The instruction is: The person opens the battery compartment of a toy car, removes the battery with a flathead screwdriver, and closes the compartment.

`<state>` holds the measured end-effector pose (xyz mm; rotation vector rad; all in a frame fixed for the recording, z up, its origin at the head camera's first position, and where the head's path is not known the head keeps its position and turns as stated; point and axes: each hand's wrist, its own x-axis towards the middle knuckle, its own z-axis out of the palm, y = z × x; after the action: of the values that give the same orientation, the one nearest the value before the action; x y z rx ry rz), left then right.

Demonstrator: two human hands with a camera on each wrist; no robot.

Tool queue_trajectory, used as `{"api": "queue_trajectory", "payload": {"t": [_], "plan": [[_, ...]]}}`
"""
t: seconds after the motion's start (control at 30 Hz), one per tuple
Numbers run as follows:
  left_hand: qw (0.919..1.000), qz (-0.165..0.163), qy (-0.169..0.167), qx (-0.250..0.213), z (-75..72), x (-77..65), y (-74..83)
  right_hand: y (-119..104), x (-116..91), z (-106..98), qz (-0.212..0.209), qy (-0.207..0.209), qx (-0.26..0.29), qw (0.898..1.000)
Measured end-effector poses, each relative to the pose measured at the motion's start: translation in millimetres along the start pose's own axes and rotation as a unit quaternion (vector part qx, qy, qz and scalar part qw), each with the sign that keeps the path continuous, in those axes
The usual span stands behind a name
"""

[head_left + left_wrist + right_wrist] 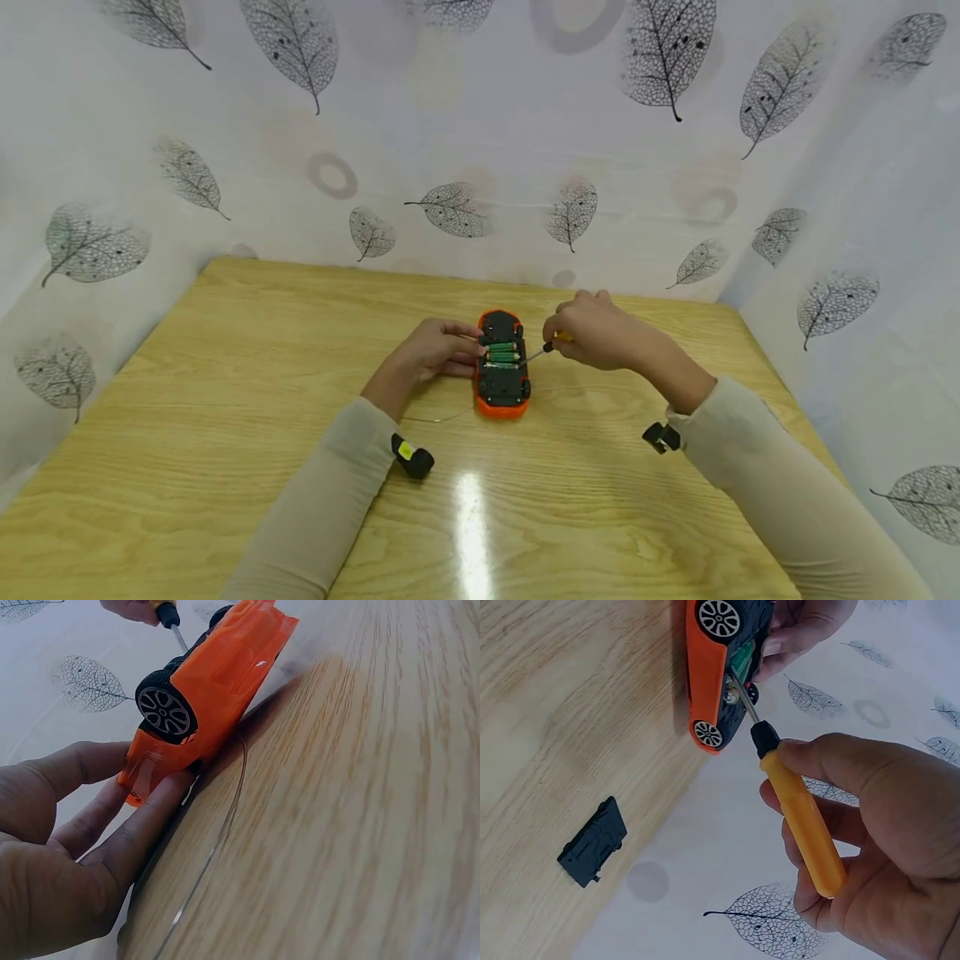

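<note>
An orange toy car (502, 410) lies wheels-up on the table, its black underside showing. Green batteries (502, 352) sit side by side in its uncovered battery compartment. My left hand (442, 348) holds the car by its left side, and the left wrist view shows fingers (142, 817) against the orange body. In my right hand (596, 329) is a screwdriver (802, 817) with a yellow handle and black collar, gripped between thumb and fingers. Its metal tip reaches into the compartment beside a battery; whether it touches the battery I cannot tell.
A small black plastic cover (594, 841) lies on the table, seen in the right wrist view. One thin wire (214, 851) runs over the wood near the car. The wooden table (262, 358) meets a leaf-patterned cloth (465, 125) at its back edge.
</note>
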<state>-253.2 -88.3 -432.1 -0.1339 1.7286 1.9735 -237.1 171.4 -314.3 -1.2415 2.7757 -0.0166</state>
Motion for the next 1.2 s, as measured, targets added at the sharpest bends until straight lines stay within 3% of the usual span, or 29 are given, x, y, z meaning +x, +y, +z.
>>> {"api": "queue_trajectory", "payload": {"t": [0.37, 0.6, 0.8, 1.2], "plan": [[1.0, -0.001, -0.002, -0.004, 0.2, 0.2, 0.6, 5.0, 2.2, 10.5, 0.034, 0.015, 0.027, 0.999], [1.0, 0.002, -0.003, -0.006, 0.1, 2.0, -0.5, -10.5, 7.6, 4.1, 0.036, 0.011, -0.028, 0.999], [1.0, 0.005, -0.005, -0.005, 0.6, 0.7, 0.4, -14.6, 9.3, 3.1, 0.037, 0.006, -0.041, 0.998], [0.9999, 0.006, -0.005, -0.007, -1.2, 2.1, -1.4, -22.2, 14.5, 4.8, 0.013, 0.03, -0.107, 0.994]]}}
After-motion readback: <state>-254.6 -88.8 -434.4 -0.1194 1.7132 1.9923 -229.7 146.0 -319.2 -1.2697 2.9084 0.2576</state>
